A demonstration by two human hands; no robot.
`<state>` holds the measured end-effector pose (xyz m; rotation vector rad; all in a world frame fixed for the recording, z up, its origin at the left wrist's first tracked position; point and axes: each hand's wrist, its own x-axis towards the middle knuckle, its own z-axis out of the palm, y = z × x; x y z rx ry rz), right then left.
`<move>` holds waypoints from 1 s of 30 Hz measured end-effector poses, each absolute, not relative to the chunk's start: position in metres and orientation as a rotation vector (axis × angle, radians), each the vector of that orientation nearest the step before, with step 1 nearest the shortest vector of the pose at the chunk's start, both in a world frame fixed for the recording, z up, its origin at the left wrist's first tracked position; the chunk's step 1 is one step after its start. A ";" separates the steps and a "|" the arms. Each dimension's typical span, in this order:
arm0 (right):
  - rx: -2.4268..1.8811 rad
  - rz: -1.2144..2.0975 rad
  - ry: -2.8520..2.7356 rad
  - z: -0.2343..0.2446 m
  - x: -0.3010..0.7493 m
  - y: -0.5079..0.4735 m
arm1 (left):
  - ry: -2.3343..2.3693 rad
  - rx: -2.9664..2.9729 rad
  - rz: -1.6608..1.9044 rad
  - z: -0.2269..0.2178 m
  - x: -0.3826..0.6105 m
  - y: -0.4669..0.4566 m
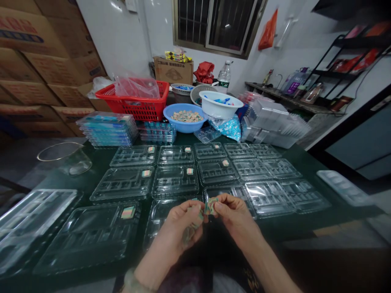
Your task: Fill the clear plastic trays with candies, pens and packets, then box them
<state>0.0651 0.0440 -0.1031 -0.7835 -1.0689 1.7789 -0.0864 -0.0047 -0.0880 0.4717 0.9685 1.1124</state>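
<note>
My left hand (184, 221) is closed around several small pastel-striped erasers, partly hidden by the fingers. My right hand (233, 211) pinches another striped eraser (212, 204) between thumb and fingertips, close against the left fingertips. Both hands are above a clear plastic tray (154, 207) at the front of the table. More clear compartment trays stand in rows. A striped eraser (128, 212) lies in the upper right compartment of the tray (88, 236) on the left, and single erasers (146, 173) sit likewise in several trays behind.
A blue basin (185, 127) of loose erasers stands at the back, beside a white basin (221, 106) with blue items. A red basket (137, 106), stacked filled trays (108, 129) and stacked clear containers (270, 122) line the rear. Cardboard boxes (36, 65) rise at left.
</note>
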 end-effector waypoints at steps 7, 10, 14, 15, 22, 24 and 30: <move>-0.725 1.802 -1.088 -0.099 0.059 0.041 | 1.051 0.660 1.161 -0.098 -0.084 0.000; -0.683 1.808 -1.120 -0.096 0.058 0.040 | 1.085 0.694 1.195 -0.100 -0.085 -0.001; -0.744 1.781 -1.162 -0.099 0.059 0.039 | 1.139 0.817 1.154 -0.101 -0.087 -0.004; -0.769 1.760 -1.175 -0.100 0.059 0.039 | 1.135 0.843 1.144 -0.100 -0.088 -0.005; -0.929 1.570 -1.272 -0.100 0.052 0.031 | 1.144 0.890 1.112 -0.104 -0.089 -0.003; -0.972 1.473 -1.340 -0.099 0.050 0.028 | 1.143 0.845 1.112 -0.105 -0.089 -0.002; -0.896 1.115 -1.841 -0.091 0.060 0.024 | 1.050 0.650 1.077 -0.101 -0.090 -0.003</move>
